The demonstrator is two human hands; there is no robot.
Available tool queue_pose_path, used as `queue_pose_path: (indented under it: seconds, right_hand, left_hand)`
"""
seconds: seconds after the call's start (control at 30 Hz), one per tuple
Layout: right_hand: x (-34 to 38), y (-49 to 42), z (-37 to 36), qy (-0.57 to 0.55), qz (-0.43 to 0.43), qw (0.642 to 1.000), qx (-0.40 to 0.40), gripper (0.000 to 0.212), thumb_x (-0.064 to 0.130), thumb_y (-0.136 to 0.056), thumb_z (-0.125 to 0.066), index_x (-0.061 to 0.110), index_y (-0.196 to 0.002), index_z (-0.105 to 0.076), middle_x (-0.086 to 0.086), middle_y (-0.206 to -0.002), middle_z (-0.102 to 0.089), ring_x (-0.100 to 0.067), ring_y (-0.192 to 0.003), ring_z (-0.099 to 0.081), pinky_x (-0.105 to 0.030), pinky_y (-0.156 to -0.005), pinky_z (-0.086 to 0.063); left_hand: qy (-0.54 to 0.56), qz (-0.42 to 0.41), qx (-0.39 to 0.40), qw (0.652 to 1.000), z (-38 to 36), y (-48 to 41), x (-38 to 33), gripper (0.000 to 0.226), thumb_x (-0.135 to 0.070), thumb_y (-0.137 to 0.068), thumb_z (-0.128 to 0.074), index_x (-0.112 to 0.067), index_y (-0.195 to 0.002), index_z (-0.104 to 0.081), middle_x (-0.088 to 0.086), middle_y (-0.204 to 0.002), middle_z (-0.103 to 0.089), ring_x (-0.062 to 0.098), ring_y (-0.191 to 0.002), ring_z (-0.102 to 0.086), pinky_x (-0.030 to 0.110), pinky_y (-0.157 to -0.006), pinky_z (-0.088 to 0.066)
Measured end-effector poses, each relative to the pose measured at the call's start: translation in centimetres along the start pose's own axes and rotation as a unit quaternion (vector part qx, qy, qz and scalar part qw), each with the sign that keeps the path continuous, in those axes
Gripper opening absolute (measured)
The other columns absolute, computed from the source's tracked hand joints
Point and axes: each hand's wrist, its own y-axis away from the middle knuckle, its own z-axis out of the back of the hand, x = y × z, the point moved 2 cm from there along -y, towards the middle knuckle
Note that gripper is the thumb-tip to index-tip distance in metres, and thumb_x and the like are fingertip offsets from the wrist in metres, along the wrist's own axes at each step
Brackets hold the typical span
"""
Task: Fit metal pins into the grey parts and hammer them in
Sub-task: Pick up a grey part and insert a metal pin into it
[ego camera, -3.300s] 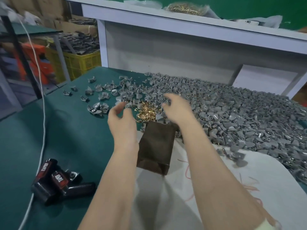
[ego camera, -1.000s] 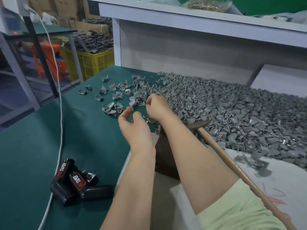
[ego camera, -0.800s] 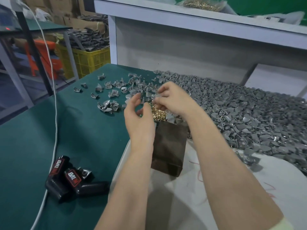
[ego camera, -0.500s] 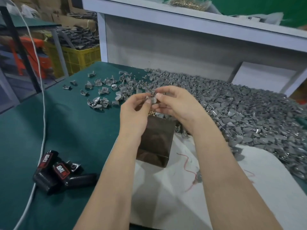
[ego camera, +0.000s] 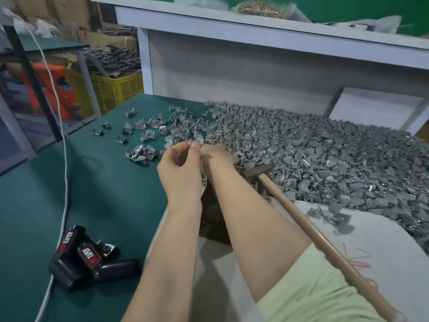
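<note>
The left hand [ego camera: 181, 168] is held over the green bench [ego camera: 92, 194], thumb and forefinger pinched on a small piece [ego camera: 194, 144] that cannot be told as pin or part. The right hand [ego camera: 216, 154] is close against it, knuckles up and fingers hidden, so its grip cannot be told. The hammer [ego camera: 258, 170] is gripped by neither hand. Its head lies at the top of the dark block [ego camera: 210, 205], and its handle runs back beside the right forearm.

The step is judged to be the fitting of a pin. The pin is best lined up with the part's hole and seated straight by the fingers before anything is laid on the block. The part should be set flat there, and the fingertips drawn clear before the hammer is taken up. A tilted pin is likely to bend.

A few brass pins [ego camera: 209, 142] are glimpsed just beyond the hands. Loose parts [ego camera: 144, 135] are scattered to the left, the grey pile [ego camera: 313, 154] is heaped to the right, and a bag of pins [ego camera: 260, 8] is kept on the far shelf.
</note>
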Motion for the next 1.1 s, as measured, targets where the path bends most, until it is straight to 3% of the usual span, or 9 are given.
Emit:
queue_pose_path:
  seconds: [0.2, 0.4, 0.57, 0.7, 0.77, 0.87, 0.97, 1.1]
  right_hand:
    - [0.7, 0.2, -0.7, -0.044, 0.047, 0.998, 0.003, 0.034, 0.036, -0.097, -0.04, 0.017, -0.112, -0.063, -0.005, -0.118, -0.063, -0.024, -0.108, -0.058, -0.039, -0.098, -0.043]
    - [-0.5, 0.1, 0.1, -0.04, 0.061, 0.995, -0.064, 0.021, 0.023, -0.092, -0.05, 0.01, -0.102, -0.062, -0.008, -0.104, -0.064, -0.027, -0.096, -0.06, -0.031, -0.076, -0.044]
    - [-3.1, 0.8, 3.0, -0.214, 0.056, 0.967, -0.13, 0.014, 0.019, -0.089, -0.059, 0.011, -0.078, -0.063, 0.001, -0.074, -0.059, -0.017, -0.067, -0.056, -0.025, -0.062, -0.042]
    - [-7.2, 4.3, 4.9, -0.375, 0.062, 0.913, -0.148, 0.027, 0.01, -0.087, -0.055, 0.029, -0.069, -0.062, 0.007, -0.076, -0.067, -0.012, -0.074, -0.065, -0.03, -0.072, -0.055]
    - [-8.9, 6.0, 5.0, -0.422, 0.06, 0.897, -0.117, 0.029, 0.004, -0.087, -0.054, 0.024, -0.071, -0.067, 0.003, -0.072, -0.07, -0.009, -0.069, -0.067, -0.026, -0.069, -0.058]
    - [-10.2, 7.9, 4.3, -0.504, 0.064, 0.859, -0.066, 0.021, -0.005, -0.085, -0.058, 0.011, -0.077, -0.068, -0.006, -0.071, -0.07, -0.013, -0.067, -0.068, -0.022, -0.066, -0.057]
    - [-10.5, 9.0, 3.3, -0.527, 0.078, 0.844, -0.062, 0.011, -0.005, -0.085, -0.062, 0.005, -0.082, -0.065, -0.008, -0.071, -0.069, -0.009, -0.06, -0.066, -0.019, -0.062, -0.056]
    - [-9.9, 8.9, 2.2, -0.481, 0.093, 0.865, -0.107, 0.014, -0.001, -0.087, -0.061, 0.01, -0.081, -0.063, -0.012, -0.079, -0.068, -0.011, -0.064, -0.065, -0.025, -0.071, -0.058]
  left_hand:
    - [0.008, 0.001, -0.024, 1.0, 0.2, 0.1, -0.1, 0.013, -0.011, -0.088, -0.064, -0.02, -0.079, -0.062, -0.009, -0.075, -0.064, -0.007, -0.061, -0.057, 0.01, -0.06, -0.047]
    - [-0.007, 0.0, -0.009, 1.0, 0.0, 0.3, -0.3, 0.012, -0.013, -0.088, -0.064, -0.021, -0.08, -0.062, -0.009, -0.076, -0.064, -0.009, -0.059, -0.056, 0.005, -0.059, -0.044]
    - [-0.094, -0.046, 0.085, 0.991, -0.2, 0.6, -0.5, 0.011, -0.016, -0.087, -0.066, -0.023, -0.079, -0.063, -0.007, -0.079, -0.065, 0.004, -0.074, -0.058, 0.014, -0.071, -0.045]
    - [-0.3, -0.096, 0.178, 0.932, -0.8, 1.1, 0.0, 0.005, -0.025, -0.086, -0.068, -0.025, -0.084, -0.063, -0.014, -0.076, -0.061, 0.009, -0.079, -0.059, 0.031, -0.085, -0.046]
    - [-0.421, -0.115, 0.199, 0.877, -1.1, 1.6, 0.2, 0.006, -0.028, -0.086, -0.066, -0.029, -0.083, -0.061, -0.015, -0.076, -0.061, 0.013, -0.089, -0.061, 0.034, -0.091, -0.04]
    - [-0.532, -0.125, 0.212, 0.81, -1.2, 1.9, 0.6, 0.004, -0.027, -0.088, -0.062, -0.03, -0.085, -0.062, -0.014, -0.083, -0.061, 0.015, -0.099, -0.059, 0.032, -0.085, -0.026]
    - [-0.559, -0.123, 0.228, 0.788, -1.2, 1.9, 0.8, 0.008, -0.025, -0.088, -0.06, -0.03, -0.088, -0.065, -0.011, -0.096, -0.066, 0.017, -0.105, -0.057, 0.033, -0.086, -0.025]
    - [-0.566, -0.132, 0.239, 0.778, -1.0, 1.8, 0.7, 0.008, -0.024, -0.088, -0.06, -0.031, -0.087, -0.064, -0.008, -0.101, -0.065, 0.02, -0.106, -0.055, 0.035, -0.088, -0.029]
